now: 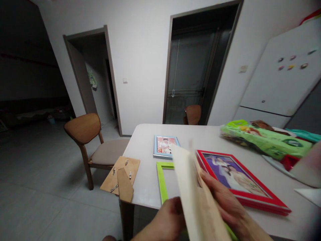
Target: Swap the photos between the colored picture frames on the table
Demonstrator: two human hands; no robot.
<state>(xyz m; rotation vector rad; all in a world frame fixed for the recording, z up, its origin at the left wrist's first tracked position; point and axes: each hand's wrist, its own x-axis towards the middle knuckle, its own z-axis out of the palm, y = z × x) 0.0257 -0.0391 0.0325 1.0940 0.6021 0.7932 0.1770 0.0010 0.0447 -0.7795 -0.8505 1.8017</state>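
My left hand [168,219] and my right hand [227,201] both grip a cream-and-tan card sheet [194,197], tilted up on edge over a lime green picture frame [162,180] on the white table [147,194]. The sheet is blurred by motion and hides most of the green frame. A red frame [250,195] with a photo lies just right of my right hand. A small light blue frame [165,146] with a photo lies farther back.
A brown frame backing board [122,179] with a stand and clips overhangs the table's left edge. A wooden chair [91,145] stands to the left. Green packets [265,139] lie at the right. A white fridge [283,80] and two dark doorways stand behind.
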